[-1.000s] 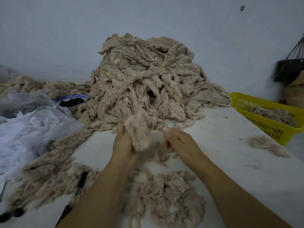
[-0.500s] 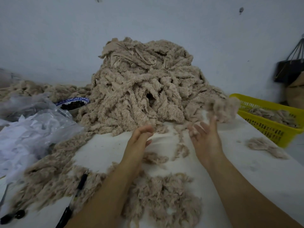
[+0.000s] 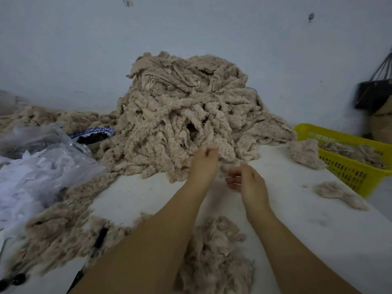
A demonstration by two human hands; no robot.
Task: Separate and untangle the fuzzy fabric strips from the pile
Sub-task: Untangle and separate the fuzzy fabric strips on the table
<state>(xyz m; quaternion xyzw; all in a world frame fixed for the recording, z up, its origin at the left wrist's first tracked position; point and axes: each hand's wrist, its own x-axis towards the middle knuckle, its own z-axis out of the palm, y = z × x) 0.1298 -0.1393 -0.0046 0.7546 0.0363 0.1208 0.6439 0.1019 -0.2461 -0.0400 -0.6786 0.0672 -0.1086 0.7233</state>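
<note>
Left hand (image 3: 203, 166): curling its fingers against the pile's front edge; whether it is pinching a strip is unclear.
Right hand (image 3: 249, 181): hovering just beside it, fingers loosely bent.
Pile (image 3: 184, 115): sitting mid-worktop (image 3: 286, 209), against the wall.
Yellow basket (image 3: 347, 166): standing at the right.

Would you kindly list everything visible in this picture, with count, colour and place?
fabric strip pile: one, beige, centre back
loose fabric scraps: several heaps, beige, table front and left
basket: one, yellow, right, holding beige pieces
fabric tufts: two, beige, table right, beside basket
plastic bags: some, clear-white, left
bowl: one, blue-white, left of pile, dark contents
pen: one, dark, front left among scraps
handbag: one, black, far right
table: one, white, underneath
left hand: fingers curled at pile's near edge
right hand: loosely curled, beside left hand
</note>
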